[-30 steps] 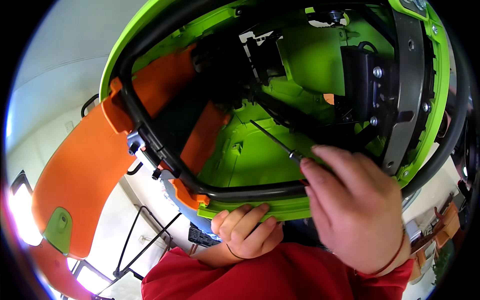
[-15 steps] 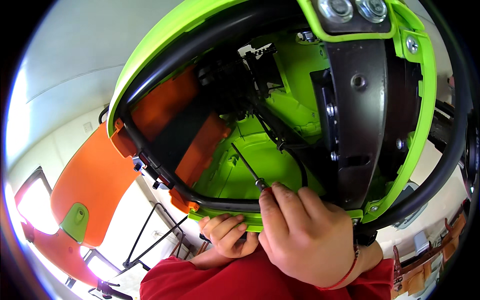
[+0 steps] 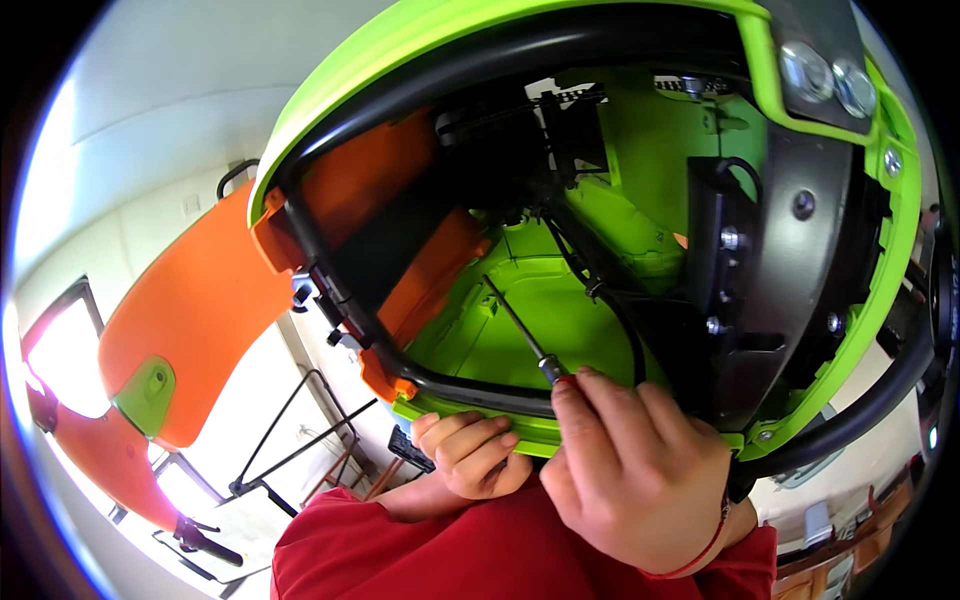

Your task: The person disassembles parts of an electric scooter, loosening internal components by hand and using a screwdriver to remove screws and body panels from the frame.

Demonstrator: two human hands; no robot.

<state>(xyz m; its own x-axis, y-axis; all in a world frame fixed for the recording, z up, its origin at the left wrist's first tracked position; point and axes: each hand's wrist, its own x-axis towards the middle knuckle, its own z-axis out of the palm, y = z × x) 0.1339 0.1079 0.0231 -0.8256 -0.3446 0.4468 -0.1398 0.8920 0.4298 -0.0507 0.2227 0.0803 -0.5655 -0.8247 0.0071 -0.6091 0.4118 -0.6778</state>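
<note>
A screwdriver (image 3: 522, 330) with a long thin shaft and a reddish handle is pinched in my right hand (image 3: 640, 470), its shaft slanting up and left. Its tip is inside the bright green plastic body shell (image 3: 570, 310), near a small green clip post (image 3: 488, 304); I cannot tell whether they touch. Curled fingers of my left hand (image 3: 470, 455) close on the lower green rim (image 3: 535, 437) of the shell. Just above both hands, a black tube frame (image 3: 480, 398) follows the opening. My palm hides most of the screwdriver's handle.
Black cables (image 3: 595, 288) run through the shell's inside. A dark metal bracket (image 3: 795, 270) with bolts stands at the right. Orange panels (image 3: 200, 320) stick out left, with a handlebar grip (image 3: 210, 540) below. Behind is a black tubular stand (image 3: 300, 430).
The shell, both hands and the screwdriver have shifted a little to the right in view. The screwdriver's slant and both holds look the same.
</note>
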